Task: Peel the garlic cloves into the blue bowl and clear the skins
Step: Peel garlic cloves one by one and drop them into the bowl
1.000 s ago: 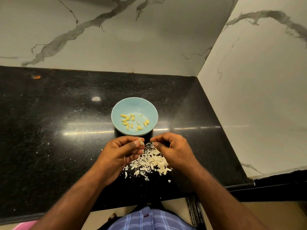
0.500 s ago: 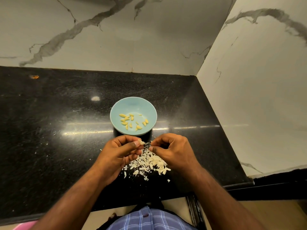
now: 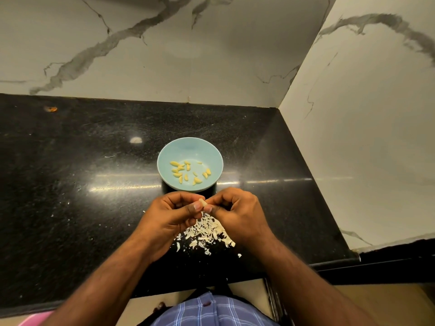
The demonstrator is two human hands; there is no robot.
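A blue bowl (image 3: pixel 211 149) stands on the black counter (image 3: pixel 70 184) and holds several peeled yellow garlic cloves (image 3: pixel 181 171). Just in front of the bowl, my left hand (image 3: pixel 169 217) and my right hand (image 3: pixel 237 212) meet at the fingertips. Both pinch one small pale garlic clove (image 3: pixel 202 203) between thumbs and forefingers. Under the hands lies a heap of white garlic skins (image 3: pixel 204 234), partly hidden by my right hand.
Marble walls close the counter at the back and on the right. Small skin flakes lie scattered left of the heap. An orange speck (image 3: pixel 50 108) sits at the far left back. The counter's front edge runs just below my forearms.
My right hand has moved left and up from the skin heap to join my left hand on the clove. The bowl has not moved.
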